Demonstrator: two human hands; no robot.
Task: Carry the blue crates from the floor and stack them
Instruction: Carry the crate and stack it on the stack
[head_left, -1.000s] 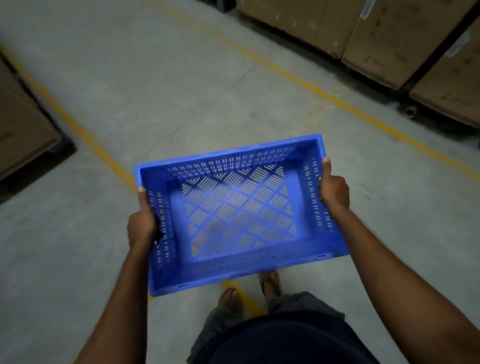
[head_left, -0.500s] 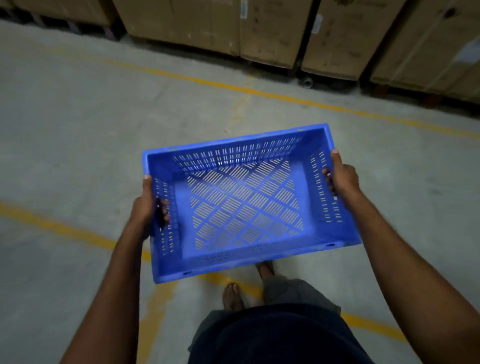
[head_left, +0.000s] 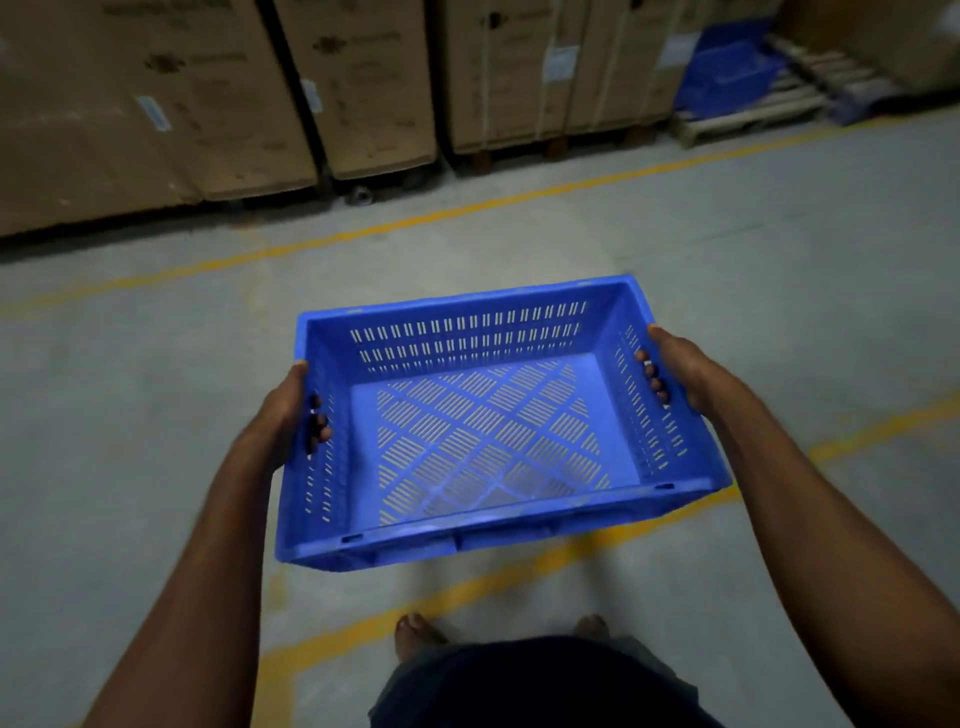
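Carrying: a person holds one blue crate (head_left: 467, 332) up off the floor (head_left: 156, 415), out in front of the body, with a hand on each short end.
Crate: open side up and with nothing in it. The walls are slotted and the bottom has a criss-cross pattern of slots. It hangs in the air over the nearer yellow line (head_left: 519, 571).
Left hand (head_left: 283, 410): wrapped round the left end wall, thumb lying up along the outside towards the rim. The fingers (head_left: 317, 426) are curled through the handle opening, so their tips show inside the crate.
Right hand (head_left: 680, 369): gripping the right end wall in the same way, palm on the outside. The fingertips (head_left: 652, 376) are hooked through the handle opening and show on the inner face.
Floor: grey concrete, with the nearer yellow line running under the crate and a farther yellow line (head_left: 415, 223) crossing ahead of it.
Boxes: a row of tall cardboard boxes (head_left: 363, 88) stands just beyond the farther line; a small wheel (head_left: 358, 195) shows under one of them.
Pallet: a wooden pallet (head_left: 753, 109) sits at the far right beside the boxes, well apart from the carried crate. A blue mass (head_left: 727, 73) is on it, too blurred to tell what it is.
Feet: toes (head_left: 413, 631) show below the crate, beside the nearer line, above dark clothing (head_left: 519, 686).
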